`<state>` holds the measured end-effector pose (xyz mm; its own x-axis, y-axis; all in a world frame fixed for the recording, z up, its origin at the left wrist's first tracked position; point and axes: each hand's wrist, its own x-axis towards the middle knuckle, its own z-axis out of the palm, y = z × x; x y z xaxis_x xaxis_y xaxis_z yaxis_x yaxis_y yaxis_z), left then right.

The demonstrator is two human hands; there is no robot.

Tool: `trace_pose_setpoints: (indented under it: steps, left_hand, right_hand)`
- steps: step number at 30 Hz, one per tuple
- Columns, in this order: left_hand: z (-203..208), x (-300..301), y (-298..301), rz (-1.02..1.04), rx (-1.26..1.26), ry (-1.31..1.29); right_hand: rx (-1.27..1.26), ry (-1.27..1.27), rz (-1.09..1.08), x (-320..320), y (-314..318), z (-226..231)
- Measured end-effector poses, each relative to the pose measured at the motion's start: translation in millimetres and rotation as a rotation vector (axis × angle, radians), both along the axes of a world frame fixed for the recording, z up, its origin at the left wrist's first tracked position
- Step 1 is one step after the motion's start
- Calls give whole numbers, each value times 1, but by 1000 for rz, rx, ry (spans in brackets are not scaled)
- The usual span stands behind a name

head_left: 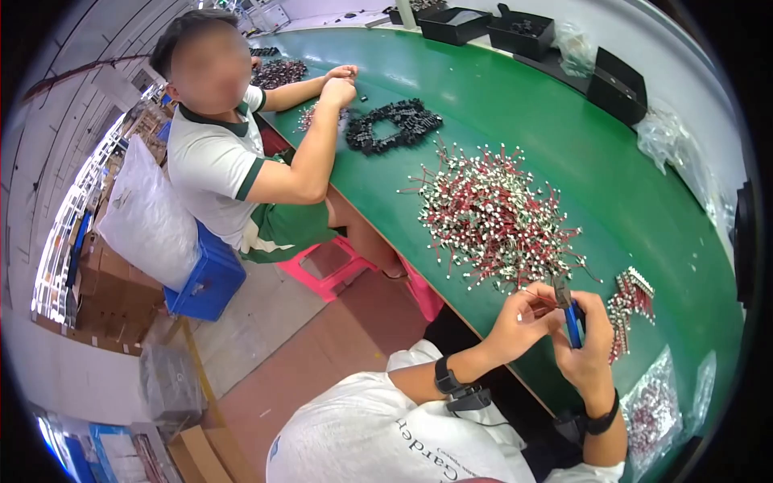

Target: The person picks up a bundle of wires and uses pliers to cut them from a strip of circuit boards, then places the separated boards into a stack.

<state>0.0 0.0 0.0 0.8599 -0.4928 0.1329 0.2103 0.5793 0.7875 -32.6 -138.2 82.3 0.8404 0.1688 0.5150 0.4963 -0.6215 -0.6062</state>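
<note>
A: Using the big pile of red-and-white wires [499,217] as landmark, where are the hands?
B: Both are just on its near side. The right hand [589,342] is closed round some blue-handled pliers [572,324]
A: And the left hand [522,328]?
B: Its fingers pinch a red wire [544,302] at the pile's near edge, close to the pliers' head; whether the two touch, I can't tell
A: What else is around?
B: Right of the pile, a smaller wire bunch [632,299]; past it to the left, a ring of black parts [390,145]
</note>
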Motion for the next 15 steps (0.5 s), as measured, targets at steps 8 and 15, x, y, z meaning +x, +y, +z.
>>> trace_pose_setpoints:
  steps: [8, 15]
  left_hand:
    - [19, 10, 10, 73, 143, -267]
    - [25, 6, 16, 119, 294, -317]
  right_hand:
    - [318, 257, -46, -1, -11, -4]
    - [206, 275, 76, 3, -19, -7]
